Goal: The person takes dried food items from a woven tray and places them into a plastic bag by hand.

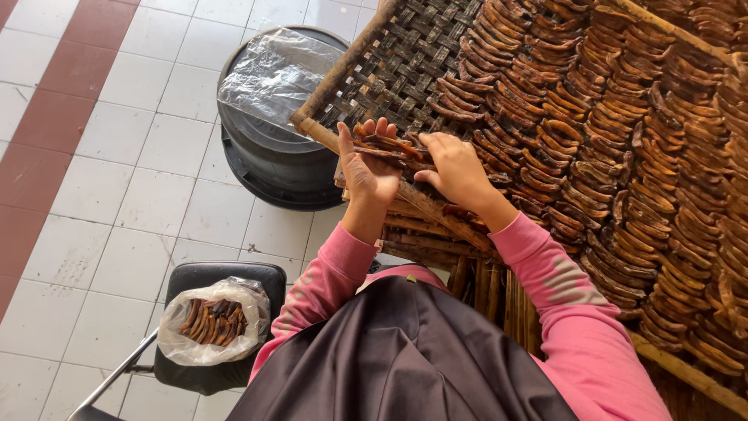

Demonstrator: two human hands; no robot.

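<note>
Head view | left hand (366, 168) holds dried banana strips (389, 146) | right hand (456, 168) picks strips at woven tray (405, 62) corner edge

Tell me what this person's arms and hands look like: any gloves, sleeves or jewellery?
Both hands are bare: no gloves, and no rings or watch that I can see on the left hand or the right hand. Each arm is covered to the wrist by a long pink sleeve with a snug cuff. Over the chest lies a dark grey-brown apron of smooth cloth.

tray (405, 54) right, strips (623, 140) on it | tub (273, 156) left | bag (212, 321) on chair (218, 274)
</note>
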